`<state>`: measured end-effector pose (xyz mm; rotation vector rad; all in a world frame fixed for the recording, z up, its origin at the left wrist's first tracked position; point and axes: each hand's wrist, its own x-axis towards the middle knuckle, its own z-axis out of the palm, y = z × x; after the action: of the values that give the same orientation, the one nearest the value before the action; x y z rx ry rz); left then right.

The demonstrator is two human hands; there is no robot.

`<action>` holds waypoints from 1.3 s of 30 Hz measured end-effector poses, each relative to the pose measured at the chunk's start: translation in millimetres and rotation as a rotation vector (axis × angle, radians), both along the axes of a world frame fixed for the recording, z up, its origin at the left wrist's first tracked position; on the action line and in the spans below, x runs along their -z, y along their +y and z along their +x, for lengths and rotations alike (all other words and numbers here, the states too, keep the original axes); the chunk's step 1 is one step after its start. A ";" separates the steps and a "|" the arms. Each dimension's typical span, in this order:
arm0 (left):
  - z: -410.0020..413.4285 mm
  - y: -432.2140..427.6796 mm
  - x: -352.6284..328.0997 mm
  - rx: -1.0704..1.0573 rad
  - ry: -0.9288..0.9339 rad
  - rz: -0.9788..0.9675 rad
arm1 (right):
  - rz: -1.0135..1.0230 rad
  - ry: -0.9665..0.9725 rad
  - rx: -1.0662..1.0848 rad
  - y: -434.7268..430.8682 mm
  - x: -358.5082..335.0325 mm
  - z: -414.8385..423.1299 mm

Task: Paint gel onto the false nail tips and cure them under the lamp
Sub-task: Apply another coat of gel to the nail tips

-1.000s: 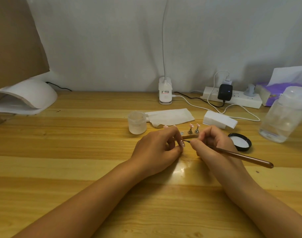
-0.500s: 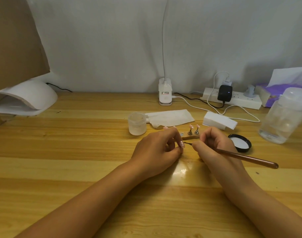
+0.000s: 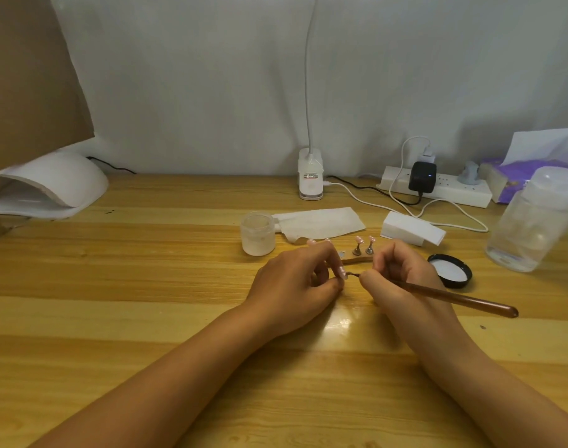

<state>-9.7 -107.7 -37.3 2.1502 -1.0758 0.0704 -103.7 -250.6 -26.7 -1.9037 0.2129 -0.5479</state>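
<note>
Our left hand [image 3: 295, 282] pinches one nail tip [image 3: 342, 272] in a closed grip, low over the tabletop [image 3: 147, 286]. Our right hand [image 3: 402, 276] holds the brush [image 3: 453, 297] in a pen grip. The nail tip lies just left of the brush's fine end and seems to touch it. The brush's long axis runs rightward and toward us.

Two hands [image 3: 295, 286] [image 3: 405, 276], one brush [image 3: 444, 295], one jar [image 3: 258, 236]
</note>
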 end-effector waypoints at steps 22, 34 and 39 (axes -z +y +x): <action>-0.7 -0.2 0.8 -0.023 -0.001 0.005 | -0.043 0.041 -0.030 2.0 -0.6 -1.0; -1.4 0.0 -0.9 -0.013 0.028 -0.008 | 0.066 -0.020 0.064 1.1 -1.5 -3.8; -1.3 1.4 -0.6 0.007 0.046 -0.099 | 0.137 -0.100 0.127 2.3 -1.3 -1.9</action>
<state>-11.0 -106.3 -36.7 2.0502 -1.0320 0.0688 -105.6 -248.3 -25.3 -1.7336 0.3002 -0.6946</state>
